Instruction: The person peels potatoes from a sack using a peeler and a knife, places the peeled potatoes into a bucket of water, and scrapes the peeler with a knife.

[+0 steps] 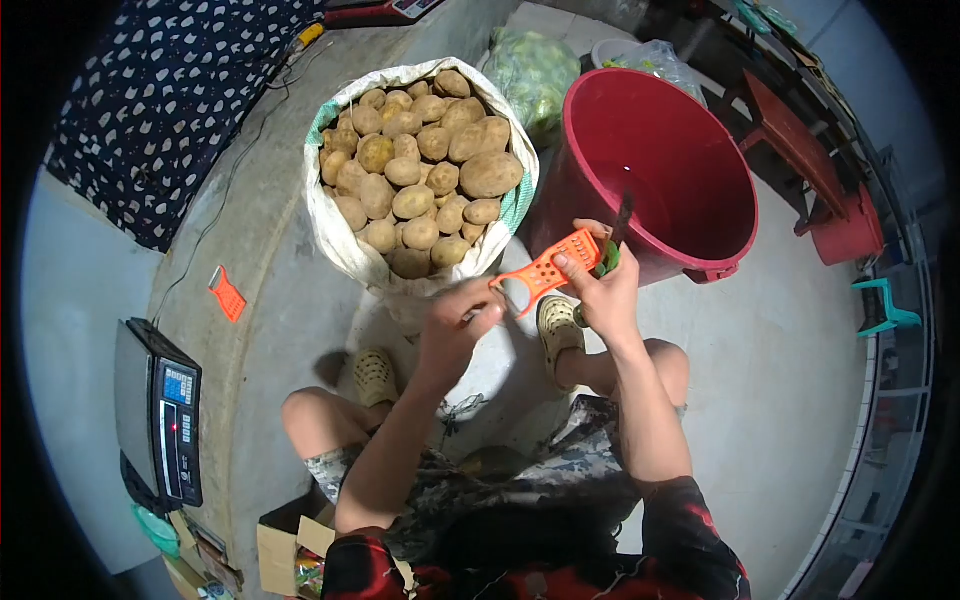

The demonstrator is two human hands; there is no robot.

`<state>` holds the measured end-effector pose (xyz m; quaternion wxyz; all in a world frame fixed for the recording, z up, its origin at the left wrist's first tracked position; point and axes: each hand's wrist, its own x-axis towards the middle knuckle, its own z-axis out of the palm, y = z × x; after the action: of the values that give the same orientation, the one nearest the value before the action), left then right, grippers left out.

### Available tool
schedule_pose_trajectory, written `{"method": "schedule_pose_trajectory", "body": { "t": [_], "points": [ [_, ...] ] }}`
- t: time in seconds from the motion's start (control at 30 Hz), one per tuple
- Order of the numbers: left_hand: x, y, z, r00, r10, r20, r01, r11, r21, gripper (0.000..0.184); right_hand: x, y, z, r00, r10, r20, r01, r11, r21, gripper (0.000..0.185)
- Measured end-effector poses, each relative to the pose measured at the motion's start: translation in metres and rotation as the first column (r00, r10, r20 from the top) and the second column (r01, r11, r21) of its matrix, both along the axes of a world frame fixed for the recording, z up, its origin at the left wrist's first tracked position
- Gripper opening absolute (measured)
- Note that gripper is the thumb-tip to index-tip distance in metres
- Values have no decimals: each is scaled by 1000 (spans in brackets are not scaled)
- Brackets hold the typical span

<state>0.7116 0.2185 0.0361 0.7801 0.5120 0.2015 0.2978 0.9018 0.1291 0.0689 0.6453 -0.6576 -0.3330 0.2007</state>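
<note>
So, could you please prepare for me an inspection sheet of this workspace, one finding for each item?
Surface: pale floor; raised ledge at left.
Things in use: open white sack full of potatoes, beside a red tub; orange peeler, held.
Clutter: second orange peeler on the ledge; open cardboard box, lower left.
Left hand: at the orange peeler's head end; whether it grips is unclear.
Right hand: closed on the orange peeler's perforated handle, with a dark blade upright beside it.
Cables: dark cable along the ledge, towards the digital scale.
Surroundings: patterned cloth, upper left; turquoise stool, right.
</note>
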Motion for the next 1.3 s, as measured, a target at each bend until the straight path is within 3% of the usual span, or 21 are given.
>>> {"method": "schedule_pose_trajectory", "body": {
  "t": [0.03,0.07,0.1,0.23,0.3,0.37,0.43,0.6,0.67,0.7,0.73,0.8,0.87,0.9,0.93,0.97,1.03,1.07,1.13,1.17,1.3],
  "points": [
    [1,7,4,971,173,-166,-124,955,270,17,4,-4,4,1000,-14,18,14,1000,12,34],
    [2,16,8,887,374,-270,-186,825,533,19,8,-9,8,999,-28,-22,28,1000,-5,27],
    [4,28,4,853,472,-221,-260,752,605,22,13,-15,16,999,-18,-36,17,999,-35,23],
    [36,74,18,814,545,-198,-241,628,740,29,24,-34,29,996,-35,-83,26,994,-111,15],
    [59,85,15,736,579,-351,-8,526,851,39,27,-40,22,998,-30,-51,24,994,-109,16],
    [83,90,0,699,605,-381,12,522,853,44,31,-44,12,1000,-20,18,22,992,-123,16],
    [100,89,1,565,655,-502,52,579,813,50,32,-47,10,999,-30,45,37,988,-153,16],
    [104,90,10,468,655,-593,45,653,756,42,32,-50,11,992,-29,122,50,983,-176,16],
    [98,100,15,470,520,-713,63,786,615,39,35,-50,8,993,-35,116,54,985,-165,15],
    [93,96,10,461,638,-617,47,677,735,39,39,-49,-4,994,-55,97,65,992,-106,15],
    [90,93,10,464,637,-616,57,672,738,39,37,-48,-2,995,-75,73,79,995,-52,15],
    [77,87,8,576,667,-473,-171,663,729,44,37,-56,2,984,-62,168,82,990,-113,18],
    [61,73,11,628,618,-473,-138,686,714,45,38,-54,-3,981,-116,155,111,993,40,26],
    [53,63,9,816,444,-370,-270,859,434,44,40,-56,-8,998,-62,16,61,998,31,34],
    [45,52,8,939,297,-173,-285,954,90,44,41,-57,-5,998,-63,13,63,997,34,34],
    [36,41,7,939,297,-174,-285,954,93,44,41,-58,-1,998,-44,47,43,999,27,34],
    [19,19,15,996,50,-77,-63,982,-177,50,38,-59,5,996,-21,82,19,1000,22,34],
    [14,14,14,996,53,-76,-66,983,-174,50,34,-57,6,1000,16,-19,-15,999,48,36],
    [8,5,12,995,-62,-84,25,922,-387,50,28,-53,6,992,58,-116,-50,996,75,39],
    [3,-8,10,981,-81,-174,69,995,-76,50,26,-51,4,995,78,-61,-74,995,74,43],
    [-4,-11,-4,976,-217,-11,215,970,-116,52,21,-40,-5,993,114,29,-113,993,-26,54]
  ]
}}
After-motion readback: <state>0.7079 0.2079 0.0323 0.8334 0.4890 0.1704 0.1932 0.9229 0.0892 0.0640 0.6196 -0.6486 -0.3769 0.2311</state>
